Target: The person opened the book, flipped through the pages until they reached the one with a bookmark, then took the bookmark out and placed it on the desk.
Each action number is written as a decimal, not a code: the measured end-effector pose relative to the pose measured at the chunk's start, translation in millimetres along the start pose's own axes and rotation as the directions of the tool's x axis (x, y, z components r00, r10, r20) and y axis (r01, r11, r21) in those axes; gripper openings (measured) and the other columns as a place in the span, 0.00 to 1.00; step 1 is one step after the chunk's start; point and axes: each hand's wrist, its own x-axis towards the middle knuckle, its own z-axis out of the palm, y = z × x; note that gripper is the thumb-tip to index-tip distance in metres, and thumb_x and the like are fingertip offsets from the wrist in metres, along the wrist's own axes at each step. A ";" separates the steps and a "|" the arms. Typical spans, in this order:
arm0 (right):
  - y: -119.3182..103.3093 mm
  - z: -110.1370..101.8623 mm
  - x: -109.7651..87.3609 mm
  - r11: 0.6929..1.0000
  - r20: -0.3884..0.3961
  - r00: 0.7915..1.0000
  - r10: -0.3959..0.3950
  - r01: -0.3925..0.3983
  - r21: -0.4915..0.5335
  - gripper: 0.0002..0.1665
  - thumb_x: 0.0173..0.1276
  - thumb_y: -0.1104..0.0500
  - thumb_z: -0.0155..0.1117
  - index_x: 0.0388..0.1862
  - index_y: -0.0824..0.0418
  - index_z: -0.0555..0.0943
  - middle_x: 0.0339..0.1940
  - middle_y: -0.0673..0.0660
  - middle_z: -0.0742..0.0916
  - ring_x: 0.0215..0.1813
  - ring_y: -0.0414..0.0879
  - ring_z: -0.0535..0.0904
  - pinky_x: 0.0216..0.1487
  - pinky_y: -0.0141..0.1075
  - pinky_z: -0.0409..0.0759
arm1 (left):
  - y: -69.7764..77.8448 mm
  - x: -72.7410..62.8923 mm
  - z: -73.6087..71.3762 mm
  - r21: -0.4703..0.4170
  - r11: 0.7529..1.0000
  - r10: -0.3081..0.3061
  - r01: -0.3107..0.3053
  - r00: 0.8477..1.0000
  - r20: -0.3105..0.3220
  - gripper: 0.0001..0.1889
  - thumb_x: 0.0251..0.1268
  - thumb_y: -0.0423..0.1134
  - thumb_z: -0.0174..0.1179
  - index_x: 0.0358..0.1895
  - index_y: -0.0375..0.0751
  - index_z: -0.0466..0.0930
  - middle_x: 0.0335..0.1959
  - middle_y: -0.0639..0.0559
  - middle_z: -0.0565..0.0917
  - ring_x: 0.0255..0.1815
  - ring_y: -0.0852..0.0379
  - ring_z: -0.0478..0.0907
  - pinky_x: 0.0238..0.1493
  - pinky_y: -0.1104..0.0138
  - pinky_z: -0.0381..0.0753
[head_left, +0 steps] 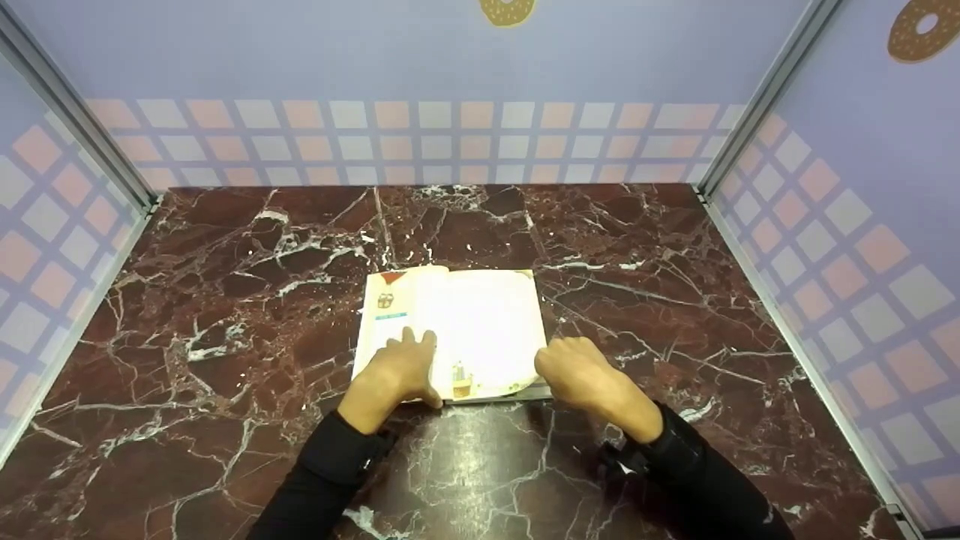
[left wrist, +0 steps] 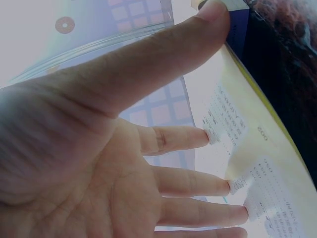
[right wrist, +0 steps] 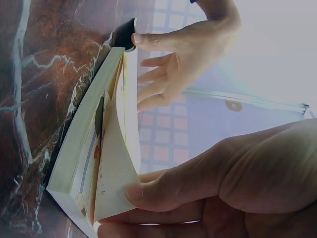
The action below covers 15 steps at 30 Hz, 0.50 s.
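Observation:
An open book (head_left: 491, 322) lies on the marble-patterned table, its right page washed out by glare. My left hand (head_left: 396, 369) rests on the left page (left wrist: 270, 144) with fingers spread and straight, fingertips on the printed text. Its thumb (left wrist: 178, 47) reaches to the book's lower edge by the spine. At the lower right corner, my right hand (head_left: 581, 375) pinches a page (right wrist: 114, 186) between thumb and fingers. In the right wrist view that page is lifted and bowed away from the thick block of pages (right wrist: 81, 129) below it.
The dark red marble table (head_left: 247, 322) spreads around the book. Pale purple panels with pink and white squares, the back panel (head_left: 420, 67) among them, enclose it at the back and both sides. Metal posts (head_left: 772, 90) stand at the back corners.

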 end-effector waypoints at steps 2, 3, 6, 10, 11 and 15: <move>0.2 -0.5 0.4 1.000 -0.013 1.000 -0.001 0.001 -0.018 0.25 0.44 0.78 0.61 0.10 0.52 0.63 0.12 0.51 0.74 0.15 0.50 0.73 0.16 0.48 0.76 | 0.3 0.2 -0.1 0.000 1.000 0.000 0.000 1.000 0.001 0.47 0.39 0.44 0.86 0.62 0.29 0.67 0.55 0.26 0.71 0.53 0.25 0.75 0.54 0.39 0.80; 0.4 -0.8 0.6 1.000 -0.017 1.000 0.001 -0.002 -0.026 0.25 0.44 0.78 0.61 0.10 0.52 0.63 0.12 0.51 0.75 0.15 0.50 0.73 0.16 0.48 0.76 | 0.5 0.2 -0.1 -0.001 1.000 -0.001 0.001 1.000 0.002 0.47 0.39 0.43 0.86 0.62 0.29 0.67 0.54 0.26 0.71 0.53 0.26 0.75 0.54 0.39 0.80; 1.4 -1.3 1.7 0.999 -0.031 0.999 0.012 -0.014 -0.040 0.24 0.44 0.78 0.61 0.09 0.53 0.65 0.11 0.52 0.76 0.15 0.51 0.74 0.16 0.48 0.77 | 0.7 0.1 -0.1 -0.003 1.000 -0.002 0.002 1.000 0.002 0.48 0.39 0.43 0.86 0.63 0.29 0.67 0.55 0.26 0.71 0.53 0.26 0.75 0.54 0.39 0.79; 2.9 -1.3 2.9 0.999 -0.059 0.998 0.024 -0.026 -0.040 0.23 0.45 0.77 0.60 0.08 0.52 0.66 0.11 0.51 0.75 0.15 0.51 0.74 0.16 0.48 0.77 | 0.4 -0.6 -0.2 -0.006 1.000 -0.005 0.006 1.000 0.005 0.47 0.39 0.43 0.86 0.62 0.30 0.67 0.54 0.26 0.71 0.53 0.26 0.75 0.54 0.40 0.80; 3.1 -1.6 3.0 0.999 -0.067 0.997 0.026 -0.028 -0.038 0.23 0.45 0.76 0.60 0.08 0.52 0.66 0.10 0.50 0.74 0.14 0.50 0.73 0.16 0.47 0.77 | 0.3 -0.8 -0.4 -0.005 1.000 -0.006 0.006 1.000 0.005 0.47 0.39 0.43 0.86 0.62 0.30 0.67 0.54 0.26 0.71 0.52 0.27 0.75 0.54 0.40 0.80; 4.2 -2.5 3.6 0.999 -0.088 0.996 0.026 -0.029 -0.027 0.24 0.46 0.73 0.62 0.08 0.50 0.63 0.10 0.47 0.69 0.14 0.47 0.69 0.15 0.46 0.75 | 0.1 -1.7 -0.6 0.000 1.000 -0.003 0.003 1.000 0.003 0.46 0.38 0.43 0.86 0.59 0.30 0.67 0.52 0.27 0.71 0.51 0.28 0.76 0.52 0.41 0.81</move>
